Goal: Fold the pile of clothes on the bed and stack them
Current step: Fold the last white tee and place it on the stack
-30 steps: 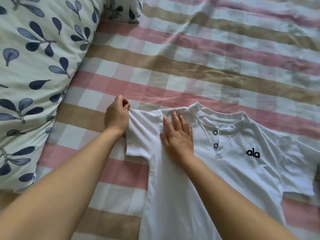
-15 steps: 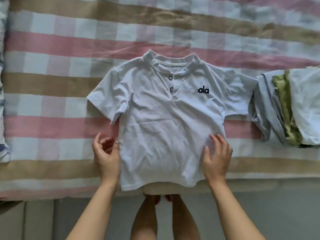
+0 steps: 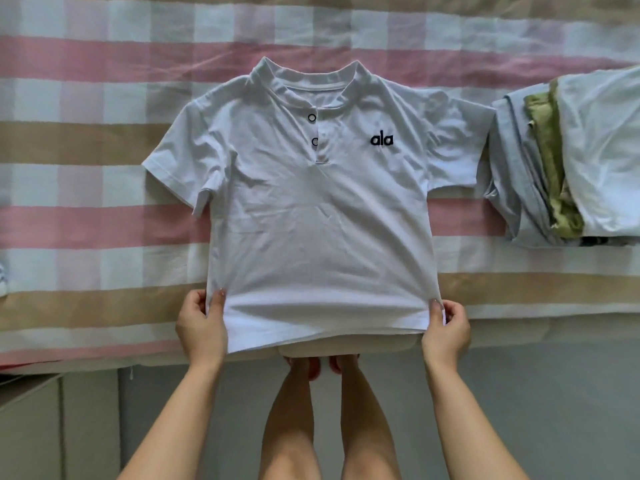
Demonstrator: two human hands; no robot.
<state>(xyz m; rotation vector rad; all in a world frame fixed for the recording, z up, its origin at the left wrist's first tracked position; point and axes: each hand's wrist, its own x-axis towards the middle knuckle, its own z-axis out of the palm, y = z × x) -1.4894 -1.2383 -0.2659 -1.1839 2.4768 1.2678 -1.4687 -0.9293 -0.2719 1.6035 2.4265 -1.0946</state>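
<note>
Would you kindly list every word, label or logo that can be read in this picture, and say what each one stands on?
"ala": dark lower-case letters on the chest of the white shirt.
No other text can be read; the stack of folded clothes to the right shows no lettering.

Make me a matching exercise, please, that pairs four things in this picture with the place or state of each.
Things:
1. shirt
2. left hand
3. right hand
4. stack

Places or states:
A. at the picture's right edge
B. pinches the shirt's lower corner at picture left
C. spread flat, front up, on the bed
D. pinches the shirt's lower corner at picture right

Pairs: 1-C, 2-B, 3-D, 4-A
</note>
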